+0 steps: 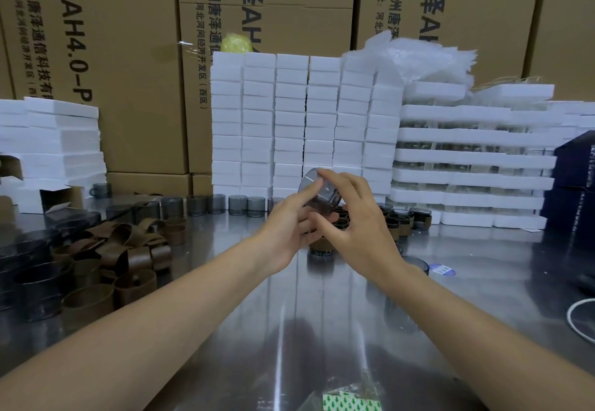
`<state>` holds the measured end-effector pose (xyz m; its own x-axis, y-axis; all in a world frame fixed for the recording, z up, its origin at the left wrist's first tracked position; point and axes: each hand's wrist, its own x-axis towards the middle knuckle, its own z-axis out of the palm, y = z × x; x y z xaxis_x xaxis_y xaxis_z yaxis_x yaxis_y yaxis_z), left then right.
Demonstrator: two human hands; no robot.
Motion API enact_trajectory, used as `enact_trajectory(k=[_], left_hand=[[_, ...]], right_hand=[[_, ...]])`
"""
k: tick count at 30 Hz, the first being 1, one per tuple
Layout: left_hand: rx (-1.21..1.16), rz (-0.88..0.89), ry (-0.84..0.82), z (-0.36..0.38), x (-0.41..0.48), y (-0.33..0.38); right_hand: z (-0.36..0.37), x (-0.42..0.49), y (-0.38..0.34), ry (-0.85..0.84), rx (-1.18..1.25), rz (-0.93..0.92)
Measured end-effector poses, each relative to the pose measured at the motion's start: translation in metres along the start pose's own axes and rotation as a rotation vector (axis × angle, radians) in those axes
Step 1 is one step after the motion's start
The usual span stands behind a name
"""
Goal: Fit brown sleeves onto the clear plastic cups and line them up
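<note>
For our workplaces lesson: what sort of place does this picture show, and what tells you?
Probably a packing or assembly room in a warehouse or small factory. Cardboard cartons are stacked behind, white foam blocks stand in tall piles, and brown sleeves lie heaped on the steel table beside rows of clear cups.

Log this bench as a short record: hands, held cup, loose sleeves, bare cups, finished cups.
hands: left hand and right hand hold one cup between them
held cup: tilted, above the table, no sleeve visible on it
loose sleeves: brown pile, left side
bare cups: row along the back, left of centre
sleeved cups: grouped behind the hands, toward the right
</note>
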<state>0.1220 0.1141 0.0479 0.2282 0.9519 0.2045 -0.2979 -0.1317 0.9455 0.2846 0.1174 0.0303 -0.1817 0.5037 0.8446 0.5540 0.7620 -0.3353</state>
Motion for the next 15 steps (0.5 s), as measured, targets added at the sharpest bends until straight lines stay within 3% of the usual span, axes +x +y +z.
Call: enact_trajectory(k=[4,9,15], left_hand=[[0.025,0.030,-0.018,0.0019,-0.0030,-0.0008],[0.037,0.080,-0.024,0.0014,-0.0024,-0.0012],[0.060,0.080,-0.049,0.0012,-0.0044,-0.0011]], right_hand=[[-0.0021,0.0038,0.0003,0.008,0.106,0.049],[0.0010,0.0066,-0.0028,-0.023,0.440,0.233],[-0.0028,0.0052,-0.0055,-0.011,0.475,0.288]])
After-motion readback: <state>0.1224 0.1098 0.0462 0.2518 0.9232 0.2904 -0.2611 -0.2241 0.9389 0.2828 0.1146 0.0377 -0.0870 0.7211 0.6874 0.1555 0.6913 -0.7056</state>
